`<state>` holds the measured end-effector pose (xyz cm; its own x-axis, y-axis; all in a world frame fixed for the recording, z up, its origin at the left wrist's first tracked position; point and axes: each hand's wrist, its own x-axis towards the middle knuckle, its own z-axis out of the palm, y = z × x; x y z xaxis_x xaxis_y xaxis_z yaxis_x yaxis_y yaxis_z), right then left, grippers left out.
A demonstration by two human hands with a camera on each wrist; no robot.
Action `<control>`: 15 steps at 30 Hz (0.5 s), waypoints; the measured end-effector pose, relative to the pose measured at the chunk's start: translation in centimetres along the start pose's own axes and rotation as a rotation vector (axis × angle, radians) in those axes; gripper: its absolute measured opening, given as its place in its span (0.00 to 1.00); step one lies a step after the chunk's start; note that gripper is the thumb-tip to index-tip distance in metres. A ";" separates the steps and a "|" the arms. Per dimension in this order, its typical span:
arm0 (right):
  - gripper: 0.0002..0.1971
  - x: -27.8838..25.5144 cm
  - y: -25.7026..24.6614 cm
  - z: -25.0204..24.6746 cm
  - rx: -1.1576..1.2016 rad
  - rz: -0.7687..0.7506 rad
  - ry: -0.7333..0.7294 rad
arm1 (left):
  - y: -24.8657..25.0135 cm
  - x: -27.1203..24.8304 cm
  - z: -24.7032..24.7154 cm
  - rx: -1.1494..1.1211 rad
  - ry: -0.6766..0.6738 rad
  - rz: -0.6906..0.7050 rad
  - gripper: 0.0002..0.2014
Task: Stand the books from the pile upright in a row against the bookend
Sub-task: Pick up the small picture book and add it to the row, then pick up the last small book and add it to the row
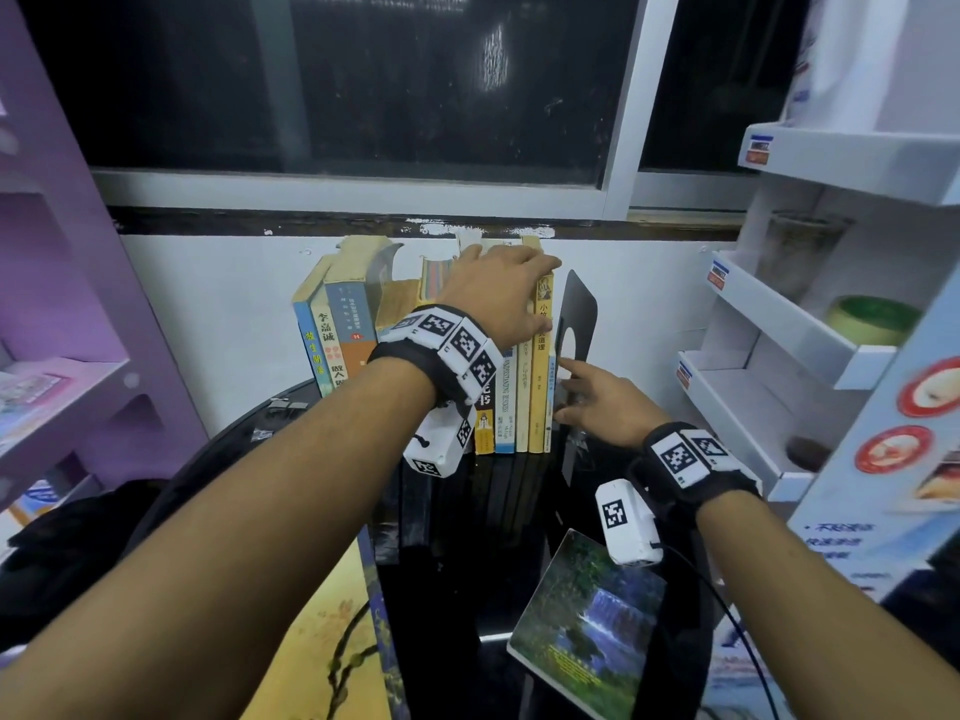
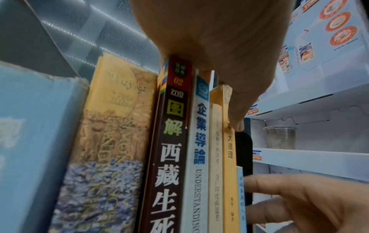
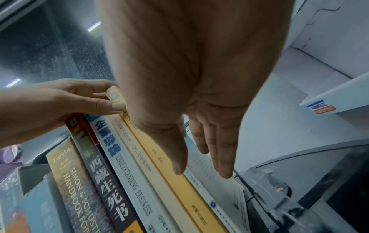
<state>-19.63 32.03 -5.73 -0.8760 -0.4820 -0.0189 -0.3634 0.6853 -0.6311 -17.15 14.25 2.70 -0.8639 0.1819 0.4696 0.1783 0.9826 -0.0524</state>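
Two hands: at the row of upright books [image 1: 511,402] beside the black metal bookend [image 1: 576,324].
Left hand [image 1: 493,293]: fingers curled over the top of the yellow paperback [image 1: 540,387].
Right hand [image 1: 597,407]: fingers straight, pressing the thin pale-blue booklet [image 3: 215,181] touching the bookend.
Pile: waterfall-cover book [image 1: 587,621] lying flat, well in front of the bookend.

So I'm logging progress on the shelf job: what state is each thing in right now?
Row of books: upright beside the bookend.
Thin blue book: upright, last in row.
Bookend: standing.
Waterfall book: lying flat, not shelved.
Left hand: resting on book tops.
Right hand: open, fingers on thin book.
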 end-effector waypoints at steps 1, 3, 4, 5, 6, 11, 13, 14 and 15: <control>0.34 -0.5 -0.1 -0.2 -0.013 0.021 -0.011 | 0.1 -0.3 -0.1 -0.010 0.005 0.007 0.34; 0.31 -1.1 -0.1 -0.4 -0.016 0.061 -0.046 | 0.4 -1.1 0.0 -0.029 0.008 0.017 0.35; 0.30 -1.5 -0.2 -0.4 -0.021 0.083 -0.064 | 0.6 -1.6 0.0 -0.037 0.007 0.021 0.36; 0.29 -2.0 -0.3 -0.4 -0.032 0.106 -0.083 | 0.8 -2.1 0.1 -0.043 0.003 0.020 0.37; 0.27 -2.5 -0.4 -0.4 -0.046 0.120 -0.097 | 1.0 -2.7 0.0 -0.047 0.001 0.016 0.37; 0.27 -5.1 -1.1 -0.3 -0.064 0.186 -0.158 | 1.9 -5.1 -0.8 -0.069 -0.002 0.010 0.36; 0.28 -6.1 -1.3 -0.3 -0.075 0.198 -0.179 | 2.3 -6.0 -1.0 -0.065 0.006 0.015 0.35; 0.28 -6.7 -1.4 -0.2 -0.080 0.202 -0.186 | 2.6 -6.6 -1.1 -0.066 0.004 0.016 0.35; 0.28 -7.2 -1.6 -0.2 -0.085 0.204 -0.192 | 2.8 -7.1 -1.2 -0.067 -0.001 0.013 0.35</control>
<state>-12.80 34.49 -4.45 -0.8604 -0.4189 -0.2903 -0.2187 0.8179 -0.5322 -9.96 15.70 0.24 -0.8615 0.1949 0.4688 0.2207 0.9753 0.0002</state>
